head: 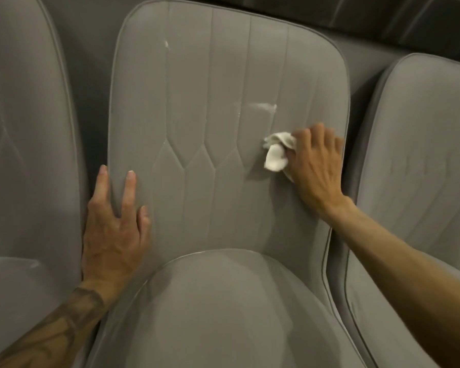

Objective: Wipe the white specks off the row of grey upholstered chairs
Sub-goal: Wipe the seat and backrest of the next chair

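Grey middle chair [197, 123] fills the view, its seat cushion [218, 314] nearest, and the left hand [114, 235] lies flat with straight fingers against the backrest's left edge. Further up, the right hand [316, 166] grips a crumpled white cloth [276, 152] pressed to the backrest's right side. Just above the cloth lies a white smear [260, 106], a smaller speck [166, 43] sits higher to the left, and a left chair [24, 128] and right chair [422, 142] flank it

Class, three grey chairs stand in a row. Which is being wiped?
The middle chair: the right hand holds a white cloth against its backrest; the left hand rests on its edge. The left chair and right chair have no cloth.
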The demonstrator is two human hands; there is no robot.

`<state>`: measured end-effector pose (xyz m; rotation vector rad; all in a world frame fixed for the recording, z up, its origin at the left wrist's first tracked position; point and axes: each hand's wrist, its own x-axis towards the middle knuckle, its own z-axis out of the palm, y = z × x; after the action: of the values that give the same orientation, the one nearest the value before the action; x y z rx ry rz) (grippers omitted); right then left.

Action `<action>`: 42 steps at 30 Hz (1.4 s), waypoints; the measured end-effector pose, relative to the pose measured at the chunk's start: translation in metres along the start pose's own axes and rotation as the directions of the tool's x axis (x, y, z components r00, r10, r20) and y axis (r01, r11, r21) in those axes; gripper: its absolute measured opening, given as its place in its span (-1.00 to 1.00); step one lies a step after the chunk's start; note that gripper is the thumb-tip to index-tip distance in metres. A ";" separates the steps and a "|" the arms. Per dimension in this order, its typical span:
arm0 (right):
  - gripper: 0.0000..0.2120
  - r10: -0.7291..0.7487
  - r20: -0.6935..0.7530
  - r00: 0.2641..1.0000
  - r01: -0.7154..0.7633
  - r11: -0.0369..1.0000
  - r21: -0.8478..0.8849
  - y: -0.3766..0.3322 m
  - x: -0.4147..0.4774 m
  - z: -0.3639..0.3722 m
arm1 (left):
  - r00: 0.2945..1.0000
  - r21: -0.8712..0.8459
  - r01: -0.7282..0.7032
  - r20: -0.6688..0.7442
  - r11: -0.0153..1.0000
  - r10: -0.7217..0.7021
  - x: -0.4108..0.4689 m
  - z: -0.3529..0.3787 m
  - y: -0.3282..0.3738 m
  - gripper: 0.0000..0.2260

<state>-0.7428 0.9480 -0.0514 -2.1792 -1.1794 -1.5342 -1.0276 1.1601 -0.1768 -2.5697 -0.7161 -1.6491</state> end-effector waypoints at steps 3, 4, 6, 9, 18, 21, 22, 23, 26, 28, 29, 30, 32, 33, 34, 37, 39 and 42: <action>-0.78 0.092 -0.022 0.996 -0.090 0.993 0.077 -0.020 -0.027 0.006 | 1.000 -0.001 0.006 -0.004 1.000 -0.006 0.000 0.000 0.001 -0.48; -0.76 0.009 0.024 1.000 -0.011 0.996 0.090 -0.026 -0.044 0.009 | 1.000 0.002 -0.002 -0.011 1.000 0.002 0.001 0.000 0.001 -0.48; -0.76 -0.126 0.105 0.986 0.119 0.991 0.068 -0.026 -0.062 0.012 | 1.000 0.007 -0.008 -0.011 1.000 0.009 0.001 0.000 0.001 -0.47; -0.77 -0.162 0.049 0.986 0.160 0.986 0.051 -0.016 -0.031 0.012 | 1.000 0.003 0.004 -0.005 1.000 -0.004 -0.001 0.001 0.000 -0.48; -0.79 0.191 -0.193 0.962 -0.169 0.977 0.129 -0.029 0.046 0.019 | 1.000 0.010 -0.014 -0.026 1.000 0.014 -0.001 0.004 -0.003 -0.47; -0.79 0.031 -0.096 0.995 -0.018 0.991 0.130 -0.028 0.027 0.016 | 1.000 0.008 -0.006 -0.023 1.000 0.007 0.000 0.004 -0.003 -0.47; -0.79 0.009 -0.123 0.992 0.004 0.995 0.104 -0.024 0.039 0.014 | 1.000 0.005 -0.004 -0.022 1.000 0.004 0.001 0.004 -0.003 -0.48; -0.78 -0.004 -0.165 0.986 0.016 0.997 0.075 -0.021 0.055 0.014 | 1.000 0.002 -0.003 -0.020 1.000 0.003 0.001 0.003 -0.002 -0.48; -0.79 0.137 -0.284 0.949 -0.120 0.990 0.076 -0.009 0.115 0.014 | 1.000 0.015 0.000 -0.018 1.000 0.000 0.001 0.002 -0.002 -0.49; -0.72 0.329 -0.279 0.902 -0.290 0.941 0.173 -0.012 0.131 0.014 | 1.000 0.023 -0.011 -0.019 1.000 0.011 0.001 0.002 -0.002 -0.49; -0.70 0.360 -0.259 0.896 -0.318 0.929 0.191 -0.018 0.124 0.016 | 1.000 0.023 -0.015 -0.020 1.000 0.015 0.001 0.002 -0.002 -0.50; -0.70 0.329 -0.243 0.912 -0.290 0.939 0.185 -0.025 0.110 0.016 | 1.000 0.026 -0.014 -0.024 1.000 0.015 0.000 0.002 -0.003 -0.50; -0.75 0.157 -0.170 0.973 -0.129 0.978 0.162 -0.038 0.073 0.015 | 1.000 0.024 -0.004 -0.020 1.000 0.004 0.001 0.002 -0.003 -0.50; -0.77 0.080 -0.127 0.989 -0.059 0.985 0.162 -0.039 0.060 0.013 | 1.000 0.018 -0.001 -0.015 1.000 0.001 0.001 0.001 -0.003 -0.49; -0.78 0.027 -0.104 0.994 -0.010 0.987 0.162 -0.036 0.060 0.010 | 1.000 0.016 -0.001 -0.014 1.000 0.001 0.001 0.001 -0.002 -0.48; -0.67 0.020 -0.143 0.990 0.000 0.990 0.144 -0.026 0.095 0.010 | 1.000 0.021 -0.004 -0.017 1.000 0.005 0.002 0.000 -0.002 -0.49; -0.66 0.093 -0.185 0.978 -0.069 0.989 0.131 -0.024 0.115 0.013 | 1.000 0.024 0.004 -0.010 1.000 -0.004 0.001 0.000 -0.002 -0.49; -0.70 0.252 -0.246 0.936 -0.220 0.964 0.148 -0.034 0.110 0.016 | 1.000 0.040 0.002 -0.011 0.999 -0.002 0.001 0.001 -0.001 -0.49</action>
<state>-0.7418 1.0323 0.0283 -1.8905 -0.8663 -1.5470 -1.0264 1.1617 -0.1763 -2.5316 -0.7434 -1.6317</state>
